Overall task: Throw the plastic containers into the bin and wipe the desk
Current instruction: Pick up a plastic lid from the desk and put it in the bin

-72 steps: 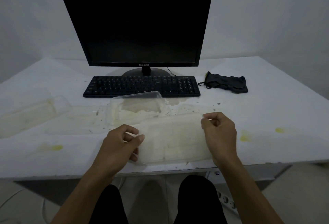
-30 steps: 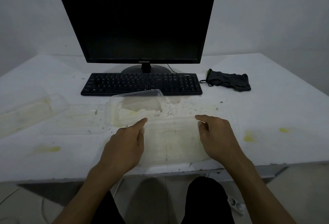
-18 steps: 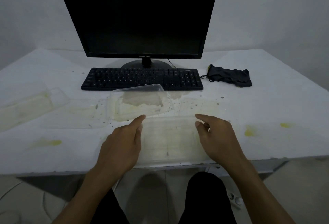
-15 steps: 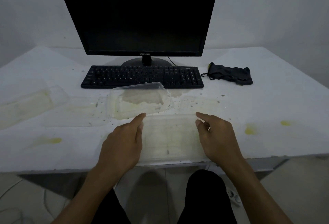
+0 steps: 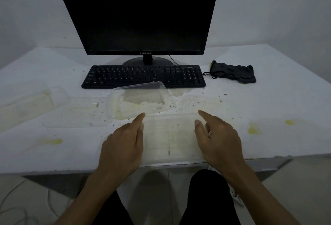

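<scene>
With the left hand [image 5: 123,146] and right hand [image 5: 217,141] resting flat and unclenched on the ends of the clear, food-smeared plastic container [image 5: 170,139] at the white desk's [image 5: 268,103] near edge, gathering looks underway, so next comes a proper grasp

We see a white, stained surface [image 5: 268,103]. The keyboard [image 5: 143,76] is our landmark: behind it stands the monitor [image 5: 143,15], to its right lies a dark cloth [image 5: 234,73], in front lie clear containers [image 5: 138,101] [image 5: 170,139], and front-left another [image 5: 26,105] beside yellow smears [image 5: 53,141].
</scene>
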Tool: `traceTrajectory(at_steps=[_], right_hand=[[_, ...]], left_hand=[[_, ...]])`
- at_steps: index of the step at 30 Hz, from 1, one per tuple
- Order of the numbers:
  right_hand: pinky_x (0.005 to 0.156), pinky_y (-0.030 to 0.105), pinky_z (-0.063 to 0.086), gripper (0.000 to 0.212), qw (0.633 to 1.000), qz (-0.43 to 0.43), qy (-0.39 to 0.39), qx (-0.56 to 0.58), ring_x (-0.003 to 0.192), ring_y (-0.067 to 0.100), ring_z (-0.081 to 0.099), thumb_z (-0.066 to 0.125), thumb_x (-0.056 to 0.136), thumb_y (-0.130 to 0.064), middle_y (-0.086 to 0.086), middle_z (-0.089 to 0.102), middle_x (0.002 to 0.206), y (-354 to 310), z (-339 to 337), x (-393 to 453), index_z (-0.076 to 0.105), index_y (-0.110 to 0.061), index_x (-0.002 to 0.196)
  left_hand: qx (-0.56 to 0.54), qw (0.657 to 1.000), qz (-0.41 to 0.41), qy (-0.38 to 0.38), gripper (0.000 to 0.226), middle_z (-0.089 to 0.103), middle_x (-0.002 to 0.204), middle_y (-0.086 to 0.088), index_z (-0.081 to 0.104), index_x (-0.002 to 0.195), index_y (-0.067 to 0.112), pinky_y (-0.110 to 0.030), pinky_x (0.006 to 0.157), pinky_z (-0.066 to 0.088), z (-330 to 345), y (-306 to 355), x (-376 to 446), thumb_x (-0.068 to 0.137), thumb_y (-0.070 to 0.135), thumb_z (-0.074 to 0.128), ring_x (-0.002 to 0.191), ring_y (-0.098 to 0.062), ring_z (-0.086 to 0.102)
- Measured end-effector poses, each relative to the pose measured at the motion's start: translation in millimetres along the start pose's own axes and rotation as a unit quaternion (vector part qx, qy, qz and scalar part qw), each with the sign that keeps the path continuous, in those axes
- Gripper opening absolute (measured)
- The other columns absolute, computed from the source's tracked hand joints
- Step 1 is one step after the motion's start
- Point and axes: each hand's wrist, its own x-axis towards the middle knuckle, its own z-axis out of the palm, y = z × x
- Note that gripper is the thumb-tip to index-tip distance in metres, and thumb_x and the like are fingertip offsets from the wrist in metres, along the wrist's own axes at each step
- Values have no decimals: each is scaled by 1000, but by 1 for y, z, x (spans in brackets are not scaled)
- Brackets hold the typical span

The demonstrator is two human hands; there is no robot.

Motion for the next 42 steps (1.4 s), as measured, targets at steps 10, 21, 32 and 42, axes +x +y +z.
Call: traceTrajectory(at_steps=[10, 21, 32, 42], right_hand=[[67, 28, 39, 53, 992, -52, -72, -88, 80, 11, 46, 30, 85, -50, -6, 47, 114, 0, -3, 14, 54, -27, 126], [71, 28, 44, 45, 996, -15, -91, 3, 68, 5, 50, 46, 90, -46, -13, 43, 107, 5, -3, 17, 53, -25, 130], [67, 26, 48, 46, 999, 0, -30, -13, 67, 7, 52, 54, 87, -43, -5, 54, 109, 4, -10, -2, 57, -18, 126], [70, 31, 49, 55, 996, 5, -65, -63, 76, 12, 54, 36, 90, -50, -6, 48, 113, 4, -3, -2, 48, -19, 133]], left_hand=[[34, 999, 10, -12, 48, 66, 101, 3, 34, 142, 32, -31, 81, 47, 0, -2, 6, 96, 42, 20, 89, -13, 60], [35, 999, -16, -20, 46, 68, 97, 1, 32, 142, 34, -30, 76, 45, 0, 0, 9, 97, 40, 26, 88, -16, 61], [97, 994, -38, -36, 56, 63, 115, -2, 23, 143, 27, -34, 80, 46, -7, 13, 4, 93, 52, 17, 100, -21, 60], [101, 994, -36, -8, 62, 67, 109, 1, 35, 142, 24, -33, 77, 49, 2, 5, -2, 92, 52, 10, 92, -18, 63]])
